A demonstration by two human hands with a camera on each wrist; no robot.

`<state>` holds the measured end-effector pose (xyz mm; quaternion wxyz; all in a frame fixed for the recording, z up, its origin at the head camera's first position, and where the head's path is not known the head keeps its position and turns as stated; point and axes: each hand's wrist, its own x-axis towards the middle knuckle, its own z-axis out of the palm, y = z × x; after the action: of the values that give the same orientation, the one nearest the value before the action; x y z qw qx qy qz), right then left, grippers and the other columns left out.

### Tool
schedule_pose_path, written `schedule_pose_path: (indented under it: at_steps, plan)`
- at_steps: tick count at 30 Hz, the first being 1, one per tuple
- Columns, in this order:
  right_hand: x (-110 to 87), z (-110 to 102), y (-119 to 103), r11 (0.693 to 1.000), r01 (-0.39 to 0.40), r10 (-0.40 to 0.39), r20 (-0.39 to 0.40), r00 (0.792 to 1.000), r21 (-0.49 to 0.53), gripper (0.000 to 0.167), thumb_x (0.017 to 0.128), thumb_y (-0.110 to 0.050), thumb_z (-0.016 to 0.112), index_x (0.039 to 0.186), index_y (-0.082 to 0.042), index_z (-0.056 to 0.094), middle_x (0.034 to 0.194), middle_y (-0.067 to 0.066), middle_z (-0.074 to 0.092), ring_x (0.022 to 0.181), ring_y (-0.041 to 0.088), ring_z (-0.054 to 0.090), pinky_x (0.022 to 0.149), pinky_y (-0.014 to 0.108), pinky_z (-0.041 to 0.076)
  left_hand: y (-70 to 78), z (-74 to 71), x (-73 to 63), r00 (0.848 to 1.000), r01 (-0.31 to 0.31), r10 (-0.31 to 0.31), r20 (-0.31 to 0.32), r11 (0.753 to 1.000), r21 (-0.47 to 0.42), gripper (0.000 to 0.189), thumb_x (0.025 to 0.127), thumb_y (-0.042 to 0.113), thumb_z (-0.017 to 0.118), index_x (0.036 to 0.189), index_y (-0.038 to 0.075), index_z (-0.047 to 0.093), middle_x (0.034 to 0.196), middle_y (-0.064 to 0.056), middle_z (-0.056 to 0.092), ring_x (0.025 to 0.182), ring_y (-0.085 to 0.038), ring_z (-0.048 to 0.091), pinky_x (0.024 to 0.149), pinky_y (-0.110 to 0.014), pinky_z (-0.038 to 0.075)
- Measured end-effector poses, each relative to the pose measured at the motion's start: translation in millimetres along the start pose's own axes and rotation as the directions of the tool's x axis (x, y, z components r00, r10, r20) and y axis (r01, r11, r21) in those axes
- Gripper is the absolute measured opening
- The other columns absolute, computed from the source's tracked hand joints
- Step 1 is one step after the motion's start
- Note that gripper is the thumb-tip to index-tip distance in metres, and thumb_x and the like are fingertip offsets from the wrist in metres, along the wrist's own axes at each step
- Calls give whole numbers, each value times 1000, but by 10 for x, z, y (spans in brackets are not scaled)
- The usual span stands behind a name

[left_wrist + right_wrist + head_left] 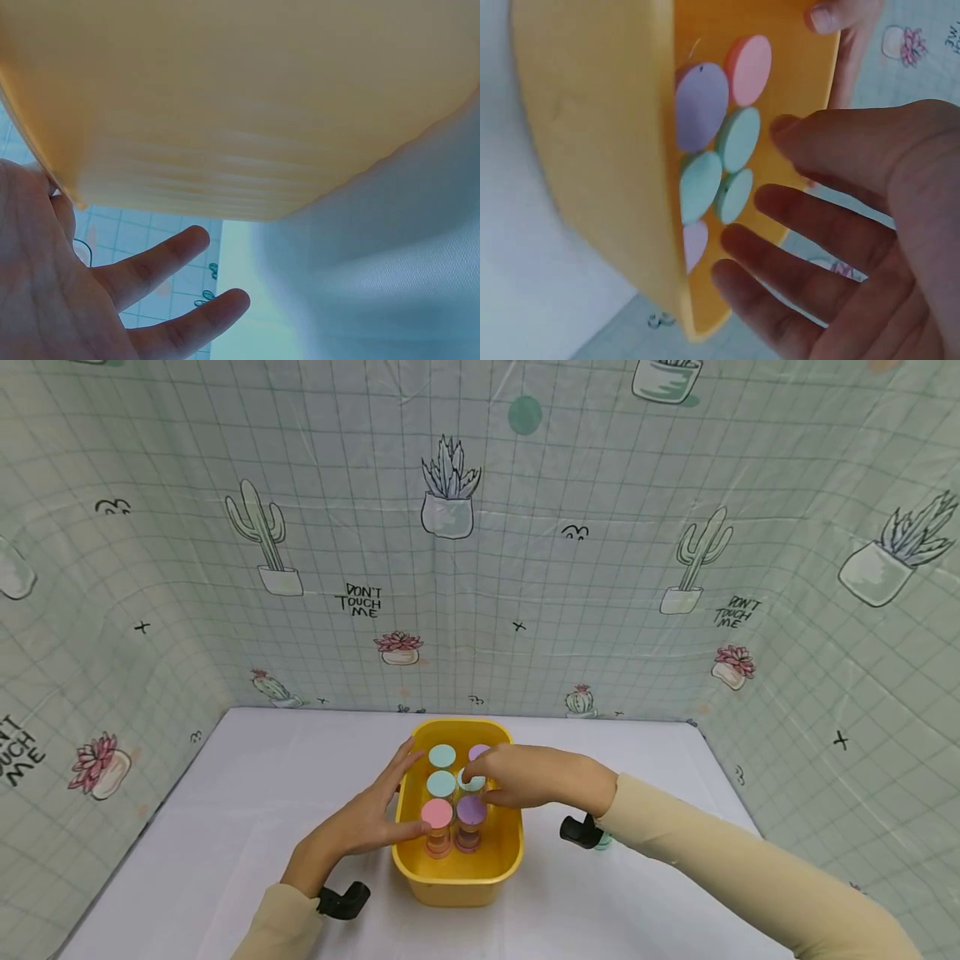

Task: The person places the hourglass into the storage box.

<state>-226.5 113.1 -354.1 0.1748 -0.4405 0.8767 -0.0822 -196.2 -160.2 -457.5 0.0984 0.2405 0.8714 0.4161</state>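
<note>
A yellow plastic tub (459, 893) holds several upright sand timers with coloured caps. Nearest in the head view stand a pink-capped timer (437, 815) and a purple-capped timer (472, 811). Behind them are mint-capped timers (441, 784) and a lilac-capped one (478, 751), partly hidden by my right hand. My left hand (360, 822) holds the tub's left rim, thumb over the inside and the other fingers outside, two of them spread away from the wall. Over the tub my right hand (525, 777) hovers with parted fingers; in the right wrist view they stand apart from the mint caps (739, 139).
A mint-coloured object (603, 842) sits on the table right of the tub, mostly covered by my right wrist and its black camera (581, 832). A white cloth covers the table (300, 760). Grid-patterned curtains (517, 560) with cactus prints enclose the back and sides.
</note>
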Motion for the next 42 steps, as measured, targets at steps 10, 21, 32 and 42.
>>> schedule_pose_path:
  at_steps: [10,21,32,42]
  plan:
    - [-553,-51,293,999,-51,48,-99,994,-20,39,98,-17,70,135,-8,64,137,7,67,127,25,64,104,40,55,30,10,0,999,43,-43,-7,999,5,105,84,54,76,166,21,18,175,-2,-4,157,-39,22,120,-59,33]
    - [-1190,194,690,972,-219,228,-116,967,89,50,97,-26,71,142,-7,59,145,10,61,135,34,58,109,52,50,48,3,7,999,38,-38,-2,999,15,104,84,55,75,165,21,19,175,-3,-4,157,-40,22,119,-61,33]
    - [-1457,499,927,952,-250,279,-162,947,176,57,93,-28,75,141,0,58,142,16,62,125,38,63,104,55,52,55,-2,15,999,46,-46,2,999,23,105,84,56,75,166,21,19,175,-3,-4,157,-41,23,119,-62,34]
    - [-1430,647,1035,938,-261,299,-152,942,230,50,90,-21,78,133,1,63,133,17,67,99,22,70,82,35,61,53,2,9,1000,29,-30,8,1000,4,104,85,52,76,165,19,19,175,-5,-5,158,-41,20,119,-62,33]
